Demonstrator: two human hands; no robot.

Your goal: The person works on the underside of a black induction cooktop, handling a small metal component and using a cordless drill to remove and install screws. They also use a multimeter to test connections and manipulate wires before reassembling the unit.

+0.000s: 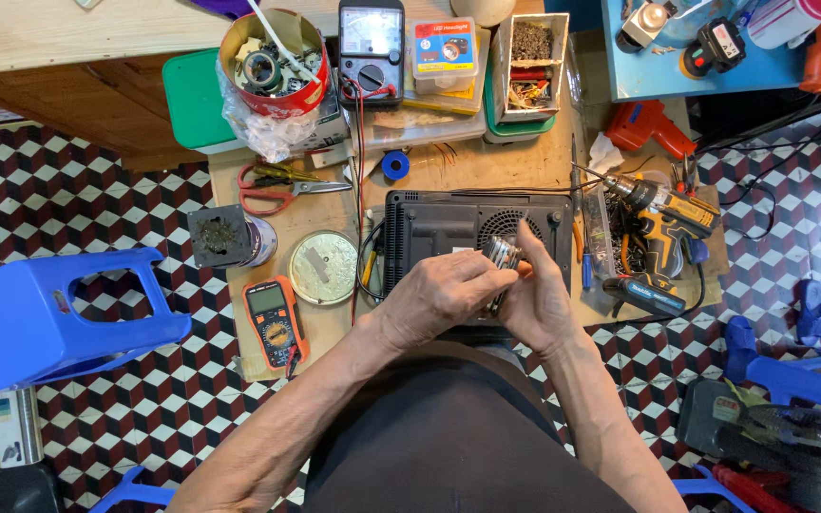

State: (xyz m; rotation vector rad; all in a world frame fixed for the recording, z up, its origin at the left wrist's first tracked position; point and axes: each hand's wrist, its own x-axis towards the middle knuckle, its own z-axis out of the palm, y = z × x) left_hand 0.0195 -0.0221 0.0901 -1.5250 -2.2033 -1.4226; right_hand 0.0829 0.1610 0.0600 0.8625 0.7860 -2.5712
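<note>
- Metal part (502, 255), small and silvery, pinched between left hand (439, 294) and right hand (536, 299), both closed narrow around it, above black appliance (472, 228).
- Likely risk: grip slips, part drops into vents.
- Cordless drill (662, 204) at 3 o'clock; orange multimeter (274, 318) at 9; red tin (273, 62) at 11.

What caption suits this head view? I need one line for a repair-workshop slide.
Both hands, left hand and right hand, hold a small metal part over a black appliance.
</note>
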